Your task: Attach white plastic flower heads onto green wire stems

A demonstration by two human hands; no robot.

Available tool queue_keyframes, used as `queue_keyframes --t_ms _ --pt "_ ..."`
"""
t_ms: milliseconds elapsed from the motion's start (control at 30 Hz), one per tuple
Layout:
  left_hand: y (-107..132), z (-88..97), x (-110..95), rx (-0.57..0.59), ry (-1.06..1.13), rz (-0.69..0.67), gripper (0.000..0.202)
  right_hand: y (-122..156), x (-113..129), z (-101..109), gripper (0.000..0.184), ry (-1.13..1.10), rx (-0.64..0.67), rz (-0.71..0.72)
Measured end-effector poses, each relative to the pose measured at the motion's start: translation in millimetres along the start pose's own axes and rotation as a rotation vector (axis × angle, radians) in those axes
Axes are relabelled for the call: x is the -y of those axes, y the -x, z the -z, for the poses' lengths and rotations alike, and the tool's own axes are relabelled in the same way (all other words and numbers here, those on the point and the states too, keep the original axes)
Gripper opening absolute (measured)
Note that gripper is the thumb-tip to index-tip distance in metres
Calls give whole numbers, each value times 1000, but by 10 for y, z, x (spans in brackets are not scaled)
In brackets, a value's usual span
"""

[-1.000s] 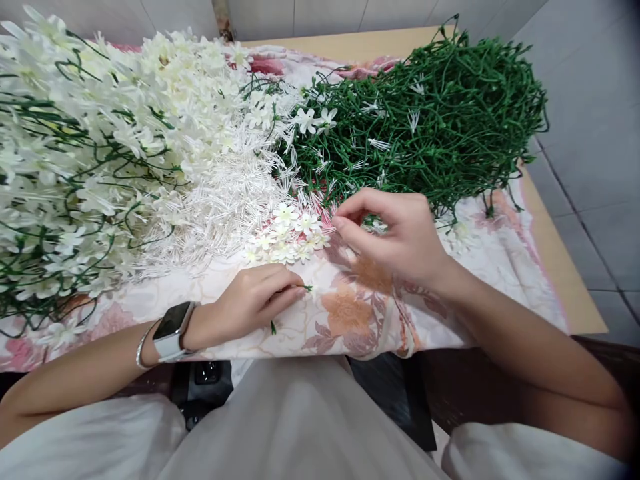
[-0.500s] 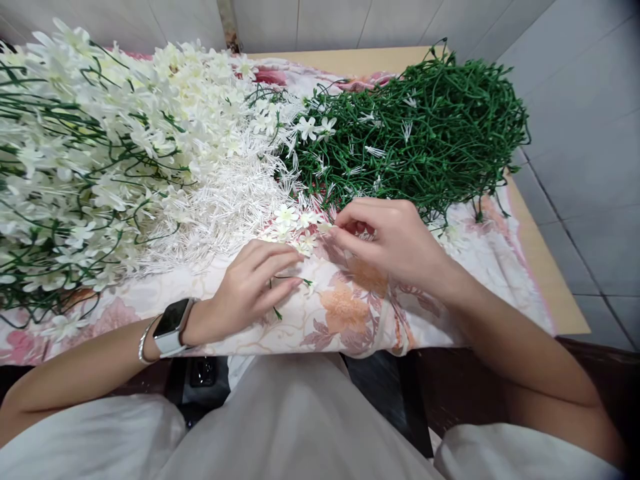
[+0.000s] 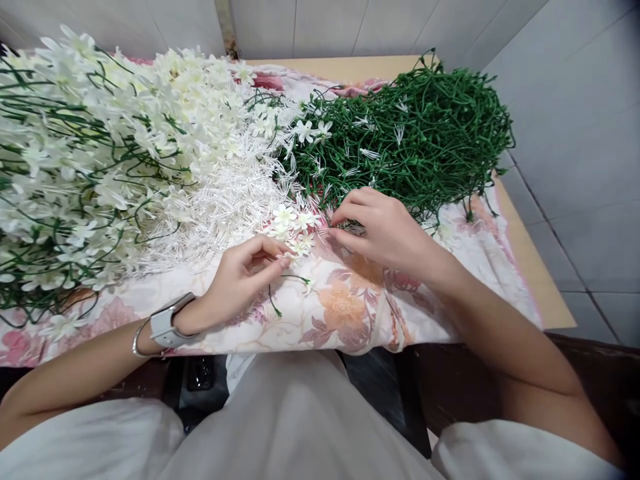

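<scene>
My left hand (image 3: pixel 245 270) is closed in a pinch at the near side of a small group of loose white flower heads (image 3: pixel 300 223). Something small and pale shows at its fingertips, too small to make out. Just below those fingers is a forked green stem (image 3: pixel 295 277) over the floral cloth; whether it lies free is unclear. My right hand (image 3: pixel 380 230) is closed, with thumb and forefinger close together at thin white stamens (image 3: pixel 323 230) by the flower heads. What it grips is partly hidden.
White artificial flowers on green stems (image 3: pixel 100 153) are heaped at the left. White stamens (image 3: pixel 225 207) form a pile in the middle. A mound of bare green stems (image 3: pixel 425 133) stands at the right. Floral cloth (image 3: pixel 345 303) covers the wooden table (image 3: pixel 545 287), beside tiled walls (image 3: pixel 590 153).
My left hand has turned and drawn its thumb and forefinger together near the flower heads. My right hand has shifted slightly left and stays by the stamens.
</scene>
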State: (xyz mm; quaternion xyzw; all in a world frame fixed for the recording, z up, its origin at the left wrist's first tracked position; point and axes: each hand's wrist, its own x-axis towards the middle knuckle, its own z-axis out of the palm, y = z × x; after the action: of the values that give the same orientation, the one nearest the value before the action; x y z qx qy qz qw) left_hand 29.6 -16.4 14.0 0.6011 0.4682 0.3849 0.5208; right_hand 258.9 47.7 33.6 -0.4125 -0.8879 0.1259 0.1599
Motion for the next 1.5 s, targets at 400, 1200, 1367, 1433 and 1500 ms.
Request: queue_keyframes --t_ms 400,1200,1367,1433,1500 --pt "-68 -35 -87 -120 240 191 19 -9 4 -15 7 -352 -27 -7" --pt "-46 -30 -72 -10 258 239 15 47 345 -214 13 -270 -267 274" --pt "-41 -28 -79 -21 269 235 17 49 337 -221 15 -272 -264 243" --pt "-44 -25 -81 -46 265 229 19 51 328 -224 15 -276 -262 233" --pt "-49 -22 -83 -63 264 217 19 51 321 -233 15 -292 -263 226"
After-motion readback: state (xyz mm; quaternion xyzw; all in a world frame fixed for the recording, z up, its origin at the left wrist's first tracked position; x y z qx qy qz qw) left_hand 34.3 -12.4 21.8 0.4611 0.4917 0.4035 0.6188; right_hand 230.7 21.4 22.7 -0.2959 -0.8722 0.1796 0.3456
